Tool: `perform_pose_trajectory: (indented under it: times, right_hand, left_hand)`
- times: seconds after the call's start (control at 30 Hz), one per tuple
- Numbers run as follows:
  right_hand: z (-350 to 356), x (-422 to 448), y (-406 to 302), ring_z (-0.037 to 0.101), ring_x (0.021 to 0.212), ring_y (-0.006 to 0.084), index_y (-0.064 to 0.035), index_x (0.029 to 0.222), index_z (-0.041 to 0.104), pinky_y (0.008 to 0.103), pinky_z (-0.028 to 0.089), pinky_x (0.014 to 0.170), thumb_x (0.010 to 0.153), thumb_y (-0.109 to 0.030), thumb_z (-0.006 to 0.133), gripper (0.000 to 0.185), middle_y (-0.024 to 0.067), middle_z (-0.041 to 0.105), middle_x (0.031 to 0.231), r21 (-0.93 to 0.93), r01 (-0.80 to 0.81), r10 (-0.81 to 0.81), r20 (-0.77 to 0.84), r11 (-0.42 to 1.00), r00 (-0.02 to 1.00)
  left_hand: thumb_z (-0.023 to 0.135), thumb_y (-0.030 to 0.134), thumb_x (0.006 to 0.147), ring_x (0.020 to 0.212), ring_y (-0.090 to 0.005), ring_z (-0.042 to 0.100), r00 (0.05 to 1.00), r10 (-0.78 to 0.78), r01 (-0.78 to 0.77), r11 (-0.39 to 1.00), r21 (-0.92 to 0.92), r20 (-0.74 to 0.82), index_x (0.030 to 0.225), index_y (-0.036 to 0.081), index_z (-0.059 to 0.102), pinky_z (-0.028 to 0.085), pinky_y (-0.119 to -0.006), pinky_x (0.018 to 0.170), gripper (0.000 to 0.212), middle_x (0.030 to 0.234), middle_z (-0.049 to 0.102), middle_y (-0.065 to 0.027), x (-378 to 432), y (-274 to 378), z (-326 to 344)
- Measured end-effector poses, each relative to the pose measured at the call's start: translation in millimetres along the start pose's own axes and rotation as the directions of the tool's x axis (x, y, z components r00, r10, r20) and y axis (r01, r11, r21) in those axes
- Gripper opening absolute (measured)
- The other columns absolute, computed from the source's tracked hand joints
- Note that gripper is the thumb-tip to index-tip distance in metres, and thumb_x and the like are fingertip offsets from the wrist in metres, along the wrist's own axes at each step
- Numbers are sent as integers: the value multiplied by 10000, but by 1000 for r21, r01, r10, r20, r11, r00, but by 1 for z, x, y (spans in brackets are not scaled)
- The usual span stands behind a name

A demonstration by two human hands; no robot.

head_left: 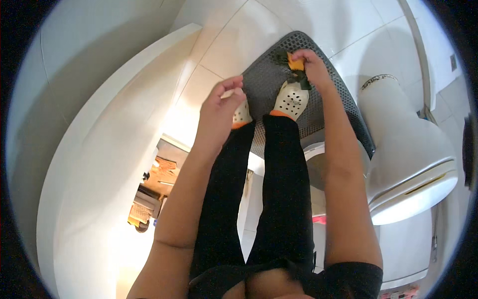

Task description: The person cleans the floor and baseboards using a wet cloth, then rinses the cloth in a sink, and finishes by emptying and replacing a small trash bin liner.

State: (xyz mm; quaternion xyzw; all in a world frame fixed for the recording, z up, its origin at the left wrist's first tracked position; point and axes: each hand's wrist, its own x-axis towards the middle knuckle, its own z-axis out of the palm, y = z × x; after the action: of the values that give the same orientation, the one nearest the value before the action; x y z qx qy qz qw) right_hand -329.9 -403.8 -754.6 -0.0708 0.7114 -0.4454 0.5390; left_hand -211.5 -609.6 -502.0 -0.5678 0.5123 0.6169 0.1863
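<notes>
My right hand (315, 69) grips a dark cloth-like item with an orange-yellow patch (296, 62); its exact kind cannot be told. The item hangs over a grey textured mat (263, 80), just above the toe of one white clog with holes (292, 100). My left hand (224, 102) is held over the other white clog (241, 112) and partly hides it. Its fingers are bent, thumb near the fingertips, and nothing can be made out between them.
A white toilet (407, 149) stands at the right. Along the left runs a large curved white edge (97, 123), with shelves of small items beyond it. White floor tiles (220, 45) surround the mat. Behind my right forearm is a round white-rimmed container (315, 149).
</notes>
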Motion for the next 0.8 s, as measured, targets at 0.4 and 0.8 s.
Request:
perform_pose_trajectory:
  times: [0.4, 0.8]
  right_hand:
    - [81, 57, -30, 438, 1175, 336, -137, 1351, 441, 407, 424, 984, 900, -181, 542, 464, 113, 415, 1346, -892, -30, -629, -342, 451, 698]
    - [247, 5, 47, 500, 1113, 279, -102, 1072, 604, 408, 390, 982, 856, -104, 504, 238, 87, 569, 1154, -588, 608, -490, 370, 534, 789]
  left_hand:
    - [508, 147, 936, 1034, -174, 567, 992, -123, 118, 957, -266, -3, 1281, 56, 472, 430, -284, 874, 359, 1227, 516, -74, -22, -109, -5]
    - [511, 92, 914, 1292, -217, 369, 874, 374, -423, 900, -105, -309, 1362, 80, 401, 323, -340, 1045, 462, 1406, 396, -51, 45, -89, -100]
